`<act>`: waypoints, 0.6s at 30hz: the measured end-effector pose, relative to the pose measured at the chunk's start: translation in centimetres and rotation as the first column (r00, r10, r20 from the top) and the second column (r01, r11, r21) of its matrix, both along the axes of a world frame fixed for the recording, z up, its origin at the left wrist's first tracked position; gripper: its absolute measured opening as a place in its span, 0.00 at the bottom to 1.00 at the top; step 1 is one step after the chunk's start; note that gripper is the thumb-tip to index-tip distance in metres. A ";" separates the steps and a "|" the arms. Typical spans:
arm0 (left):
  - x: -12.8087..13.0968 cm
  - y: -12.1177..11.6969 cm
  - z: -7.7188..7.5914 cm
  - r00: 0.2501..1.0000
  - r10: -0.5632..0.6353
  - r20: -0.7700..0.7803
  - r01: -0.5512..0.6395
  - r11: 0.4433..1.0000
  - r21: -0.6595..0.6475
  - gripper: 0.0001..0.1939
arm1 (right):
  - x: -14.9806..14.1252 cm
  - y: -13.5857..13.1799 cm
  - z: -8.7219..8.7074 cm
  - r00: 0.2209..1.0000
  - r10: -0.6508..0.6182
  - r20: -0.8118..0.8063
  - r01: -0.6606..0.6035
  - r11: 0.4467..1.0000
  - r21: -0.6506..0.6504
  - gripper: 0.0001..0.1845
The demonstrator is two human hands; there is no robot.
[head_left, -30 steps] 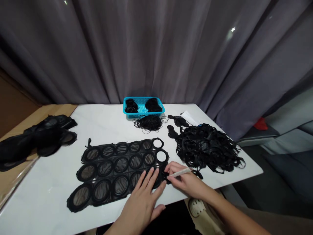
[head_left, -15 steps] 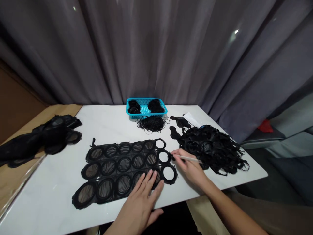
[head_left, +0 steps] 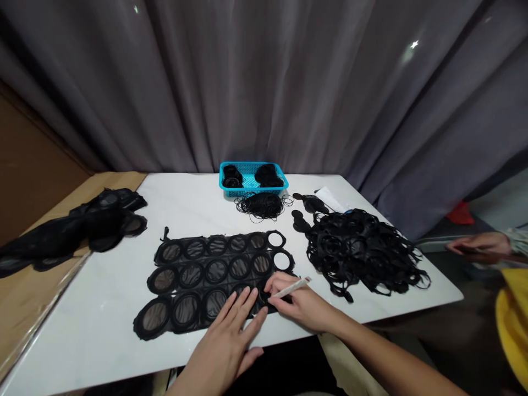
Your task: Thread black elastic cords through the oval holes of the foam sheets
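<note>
A black mesh sheet (head_left: 205,283) with rows of thick-rimmed circles lies flat on the white table (head_left: 99,308). Most circles are filled with sheer mesh; two at the right end of the upper rows show white table through them. Fingers stretched, my left hand (head_left: 225,344) rests on the bottom row near its right part. My right hand (head_left: 303,302) is closed on a slim white pen-like tool (head_left: 295,286), its fingertips at a circle in the bottom row, just right of my left fingers. The tool's tip and that circle are largely hidden by my fingers.
A blue basket (head_left: 252,188) with black bundles stands at the back, a tangle of thin black cords (head_left: 264,205) before it. Black ring-like scraps (head_left: 363,253) pile up on the right, dark mesh (head_left: 97,220) on the left. Another person's hand (head_left: 482,246) shows at far right.
My right hand went right, off the sheet, with a dark bit at the tool, then came back left to the bottom row. My left hand stays on the sheet. Another person came into view.
</note>
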State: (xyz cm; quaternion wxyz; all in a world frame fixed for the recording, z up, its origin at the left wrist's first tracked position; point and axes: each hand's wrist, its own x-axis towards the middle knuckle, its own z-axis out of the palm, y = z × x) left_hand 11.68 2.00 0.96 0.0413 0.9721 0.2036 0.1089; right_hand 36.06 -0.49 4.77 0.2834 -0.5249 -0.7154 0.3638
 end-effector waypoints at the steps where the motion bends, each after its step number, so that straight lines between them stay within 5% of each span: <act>1: 0.0 0.0 0.0 1.000 -0.001 0.000 0.001 1.000 0.000 0.36 | 0.0 0.0 0.0 1.000 0.003 0.000 -0.003 1.000 -0.005 0.04; 18: -0.3 0.1 -0.5 0.999 -0.018 0.032 0.017 1.000 0.014 0.35 | -0.1 -0.1 -0.2 1.000 0.007 0.007 -0.007 1.000 -0.019 0.03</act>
